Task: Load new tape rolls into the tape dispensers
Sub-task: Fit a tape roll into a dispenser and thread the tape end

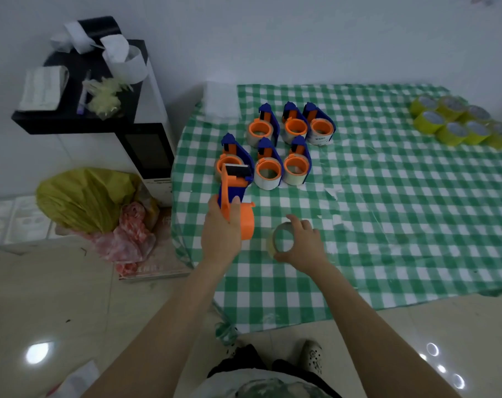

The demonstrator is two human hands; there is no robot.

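My left hand grips an orange and blue tape dispenser above the table's near left part; its orange hub carries no roll and its toothed blade points away from me. Just to the right, my right hand holds a pale yellowish tape roll on edge by its rim, on or just above the cloth. Several loaded dispensers stand in two rows behind. A cluster of yellow-green tape rolls lies at the far right.
A green and white checked cloth covers the table. Left of the table stands a white cabinet with a black top holding papers. Yellow and pink bags sit on the floor. My feet are near the table's front edge.
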